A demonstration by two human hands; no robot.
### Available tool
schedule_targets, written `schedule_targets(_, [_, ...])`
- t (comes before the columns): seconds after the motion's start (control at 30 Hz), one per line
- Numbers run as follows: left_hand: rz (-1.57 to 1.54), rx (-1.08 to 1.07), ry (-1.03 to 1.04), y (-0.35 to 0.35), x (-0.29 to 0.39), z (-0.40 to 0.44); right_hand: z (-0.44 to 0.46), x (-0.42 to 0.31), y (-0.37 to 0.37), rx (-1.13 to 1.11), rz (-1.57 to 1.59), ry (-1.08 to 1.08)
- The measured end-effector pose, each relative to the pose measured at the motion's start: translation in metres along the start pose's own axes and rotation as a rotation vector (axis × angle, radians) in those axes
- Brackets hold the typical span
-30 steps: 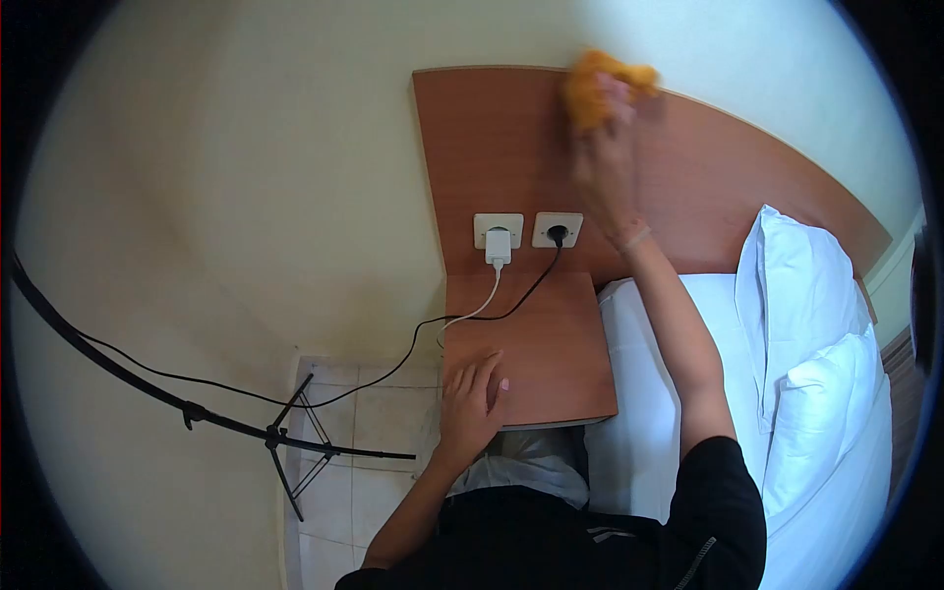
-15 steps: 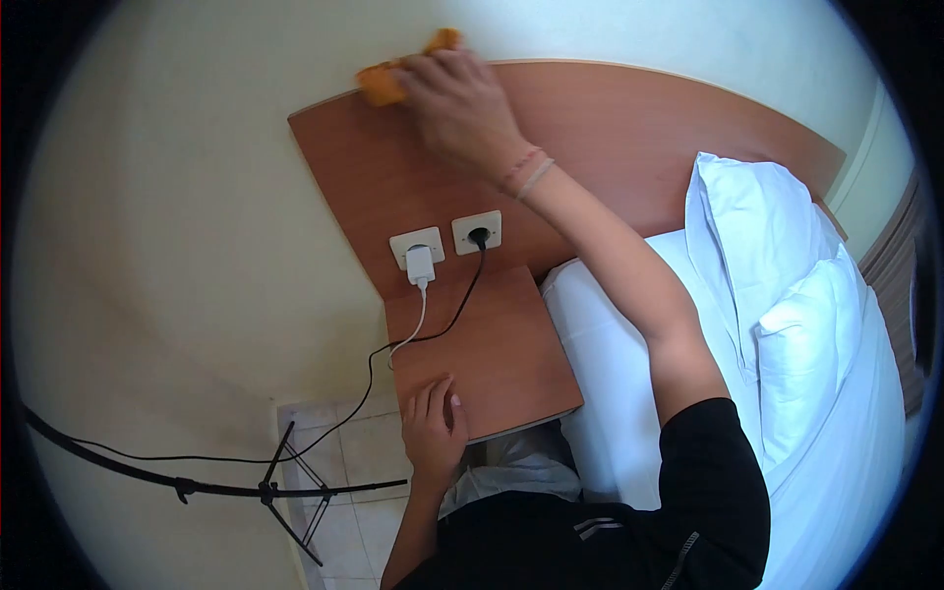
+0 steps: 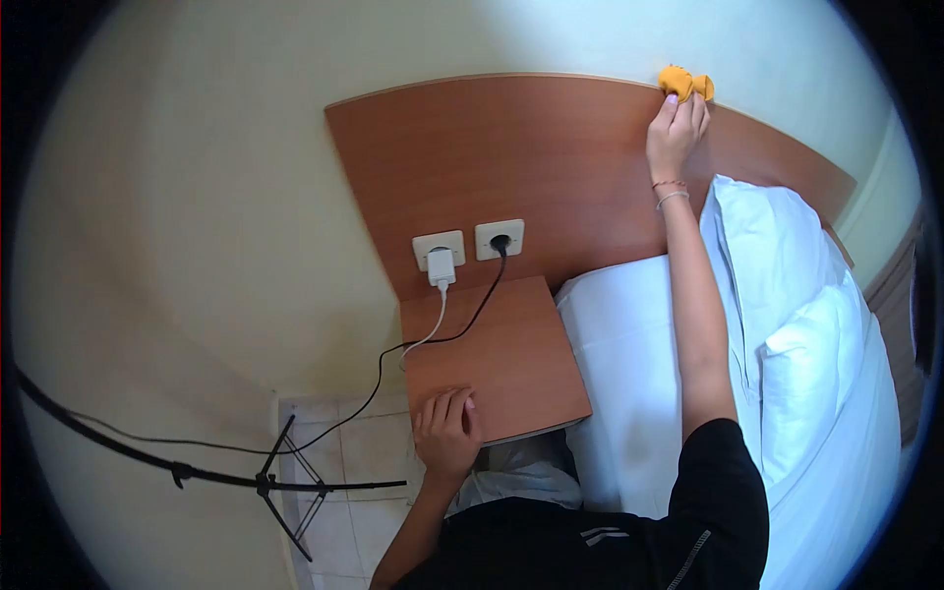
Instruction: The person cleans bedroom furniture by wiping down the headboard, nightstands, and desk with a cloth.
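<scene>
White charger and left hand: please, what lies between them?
The head view shows the bedside tabletop between charger and left hand, plus the white cable and the black cable.

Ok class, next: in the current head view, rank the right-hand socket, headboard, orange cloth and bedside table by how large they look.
1. Headboard
2. Bedside table
3. Orange cloth and right-hand socket: too close in apparent size to rank.
</scene>
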State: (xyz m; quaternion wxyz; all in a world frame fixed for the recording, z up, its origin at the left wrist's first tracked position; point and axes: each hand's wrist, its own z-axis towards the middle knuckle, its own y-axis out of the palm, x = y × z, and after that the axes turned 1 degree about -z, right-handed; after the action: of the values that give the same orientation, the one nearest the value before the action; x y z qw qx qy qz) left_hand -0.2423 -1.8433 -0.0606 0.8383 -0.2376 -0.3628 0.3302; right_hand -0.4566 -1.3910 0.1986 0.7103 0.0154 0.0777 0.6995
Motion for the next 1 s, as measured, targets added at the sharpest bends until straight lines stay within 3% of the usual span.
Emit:
schedule_targets(0.07, [0.014,0.005,0.01,-0.001,0.0,0.0,-0.023,-0.041,0.02,0.053,0.117,0.012])
schedule_targets(0.27, [-0.009,0.021,0.002,0.001,-0.003,-0.002,-0.036,-0.214,0.019,-0.204,0.11,-0.146])
schedule_targets(0.5, [-0.024,0.082,0.001,0.001,0.0,-0.002,-0.042,-0.349,0.04,-0.277,0.495,-0.262])
schedule_targets(0.63, [-0.044,0.074,-0.041,0.002,-0.002,-0.006,-0.044,-0.348,0.041,-0.304,0.378,-0.536])
schedule_targets(0.9, [-0.017,0.102,-0.023,0.003,-0.002,-0.006,-0.083,-0.196,0.032,-0.59,0.504,-1.147])
schedule_targets(1.0, [-0.022,0.097,-0.005,0.001,-0.004,-0.005,-0.031,-0.171,0.013,-0.434,0.054,-0.898])
